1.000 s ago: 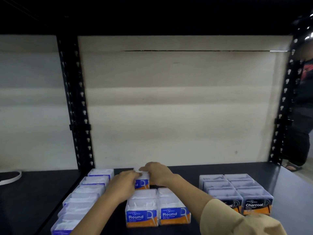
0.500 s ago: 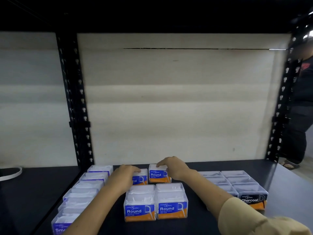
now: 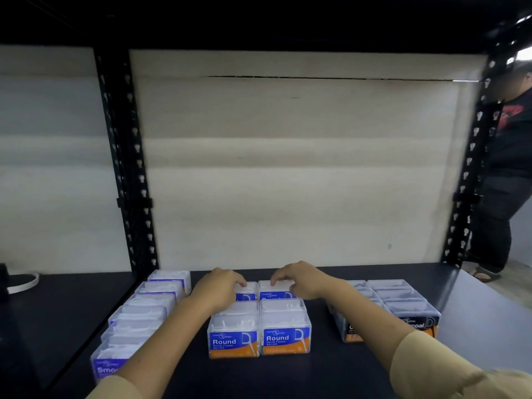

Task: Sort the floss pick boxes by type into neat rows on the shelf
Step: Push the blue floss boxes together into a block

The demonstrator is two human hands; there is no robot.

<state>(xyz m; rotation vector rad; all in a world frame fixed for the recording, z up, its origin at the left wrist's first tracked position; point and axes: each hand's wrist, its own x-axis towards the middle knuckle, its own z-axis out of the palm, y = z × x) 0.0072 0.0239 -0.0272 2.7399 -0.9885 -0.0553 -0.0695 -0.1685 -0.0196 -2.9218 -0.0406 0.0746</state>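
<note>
On the dark shelf (image 3: 288,375) stand clear floss pick boxes in three groups. A row of purple-labelled Smooth boxes (image 3: 149,312) runs along the left. In the middle, blue and orange Round boxes (image 3: 259,332) form two short rows. Charcoal boxes (image 3: 403,303) sit at the right, partly hidden by my right forearm. My left hand (image 3: 221,286) rests curled on the back left Round box (image 3: 247,292). My right hand (image 3: 299,279) grips the back right Round box (image 3: 273,289) from above, just behind the front pair.
Black perforated uprights (image 3: 126,168) frame the bay, with a pale back panel (image 3: 288,168) behind. A white ring-shaped object (image 3: 23,282) lies on the neighbouring shelf at far left. A person in dark clothes (image 3: 509,168) stands beyond the right upright.
The back right Round box has been set beside the back left one, and both hands now press these two boxes in line behind the front pair.
</note>
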